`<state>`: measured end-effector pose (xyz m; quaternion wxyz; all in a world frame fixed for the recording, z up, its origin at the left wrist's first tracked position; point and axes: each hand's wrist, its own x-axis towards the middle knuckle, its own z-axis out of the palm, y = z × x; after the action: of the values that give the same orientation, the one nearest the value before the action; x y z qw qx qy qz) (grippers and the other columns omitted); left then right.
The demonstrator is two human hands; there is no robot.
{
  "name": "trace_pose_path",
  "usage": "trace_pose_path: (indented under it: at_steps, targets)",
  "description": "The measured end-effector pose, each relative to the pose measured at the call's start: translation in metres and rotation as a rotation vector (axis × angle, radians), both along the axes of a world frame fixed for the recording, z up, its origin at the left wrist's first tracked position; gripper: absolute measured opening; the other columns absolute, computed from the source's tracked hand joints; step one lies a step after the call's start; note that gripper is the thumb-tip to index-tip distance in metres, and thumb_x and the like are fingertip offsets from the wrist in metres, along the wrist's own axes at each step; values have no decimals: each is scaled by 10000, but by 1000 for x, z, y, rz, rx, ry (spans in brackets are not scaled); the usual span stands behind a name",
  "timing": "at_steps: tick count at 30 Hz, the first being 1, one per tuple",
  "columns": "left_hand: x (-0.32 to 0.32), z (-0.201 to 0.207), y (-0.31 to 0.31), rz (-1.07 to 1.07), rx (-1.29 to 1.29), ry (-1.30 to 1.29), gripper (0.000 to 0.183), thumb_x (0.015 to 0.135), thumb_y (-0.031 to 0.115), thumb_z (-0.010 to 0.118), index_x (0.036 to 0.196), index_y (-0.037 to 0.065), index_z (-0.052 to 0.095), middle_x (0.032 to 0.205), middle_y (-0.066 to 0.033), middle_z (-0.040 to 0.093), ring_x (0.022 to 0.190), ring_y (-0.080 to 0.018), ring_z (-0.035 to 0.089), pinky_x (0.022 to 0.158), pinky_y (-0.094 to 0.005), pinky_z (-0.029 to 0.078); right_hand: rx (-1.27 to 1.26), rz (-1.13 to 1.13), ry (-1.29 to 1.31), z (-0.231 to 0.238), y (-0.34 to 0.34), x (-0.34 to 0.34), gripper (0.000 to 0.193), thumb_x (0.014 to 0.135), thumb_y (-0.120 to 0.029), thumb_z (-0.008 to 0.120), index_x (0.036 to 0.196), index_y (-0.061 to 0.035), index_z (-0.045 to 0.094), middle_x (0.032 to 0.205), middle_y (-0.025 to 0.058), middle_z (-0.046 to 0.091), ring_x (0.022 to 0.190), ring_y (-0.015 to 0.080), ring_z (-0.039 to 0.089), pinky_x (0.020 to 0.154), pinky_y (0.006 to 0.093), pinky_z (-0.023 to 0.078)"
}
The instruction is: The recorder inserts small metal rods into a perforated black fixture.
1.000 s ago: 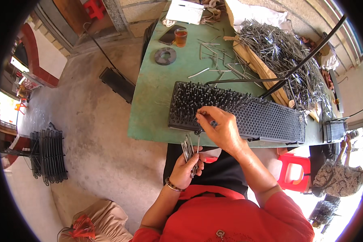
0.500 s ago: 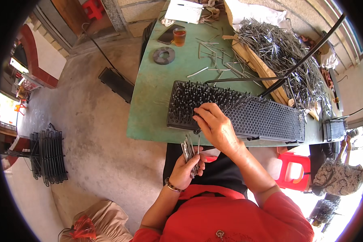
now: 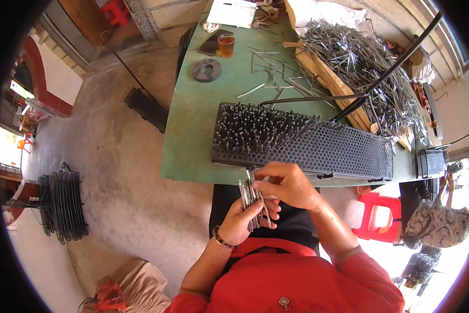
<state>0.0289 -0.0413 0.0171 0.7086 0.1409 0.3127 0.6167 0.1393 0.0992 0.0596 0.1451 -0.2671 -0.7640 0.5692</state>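
My left hand is closed round a bundle of thin silvery metal rods, just off the table's front edge. At the top of that bundle are the fingers of my right hand, with thumb and forefinger pinched on the rod ends; how many rods they grip is hidden. Just beyond both hands lies a long black perforated rack. Upright metal rods stand close together in the holes of its left half, some of them leaning. Bare holes show over the right half.
On the green table lie a dark ring, a phone, a cup of amber drink and scattered rods. A large heap of rods fills an opened sack behind the rack. Black bars rise over it. Another person is at the right.
My right hand has drawn back from the standing rods on the rack to the bundle in my left hand. The left hand keeps its hold on the bundle.
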Motion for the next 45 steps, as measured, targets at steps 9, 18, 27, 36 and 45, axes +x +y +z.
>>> trace_pose_path:
  at_steps: [9, 18, 27, 36, 45]
  targets:
    - [5, -2, 1, -152, -60, -31, 317, 994, 213, 403, 1184, -27, 486, 1073, -196, 608, 936, -260, 639, 758, -391, 571, -362, -44, -25, -17, 6, 17, 239, 826, -153, 726, 970, 32, 680, 791, 60, 678, 689, 59, 586, 607, 218, 479]
    - [3, -7, 7, -58, -105, -35, 447, 987, 285, 448, 1313, -18, 417, 1201, -215, 570, 1065, -283, 606, 821, -404, 557, -104, -362, 267, -2, 18, 4, 159, 852, -38, 676, 992, 21, 631, 933, 75, 679, 838, 108, 638, 782, 259, 528]
    - [7, -10, 5, -89, -139, -60, 413, 987, 259, 442, 1297, -13, 440, 1141, -208, 605, 1010, -255, 638, 759, -389, 583, 417, -325, 332, 0, 33, -22, 146, 809, -46, 713, 924, 10, 643, 885, 70, 697, 743, 97, 615, 686, 243, 500]
    - [6, -14, 3, -132, -127, -65, 436, 990, 271, 434, 1311, -25, 426, 1139, -196, 604, 1010, -255, 635, 763, -378, 581, 414, -338, 346, -3, 28, -32, 147, 794, -46, 721, 916, 7, 656, 878, 88, 692, 737, 145, 639, 665, 266, 517]
    - [4, -12, 3, -140, -129, -57, 412, 993, 261, 429, 1303, -11, 435, 1132, -180, 608, 1004, -232, 638, 776, -355, 571, 581, -353, 338, -17, 19, -37, 222, 765, -46, 728, 979, -31, 670, 849, 78, 676, 756, 221, 645, 682, 312, 505]
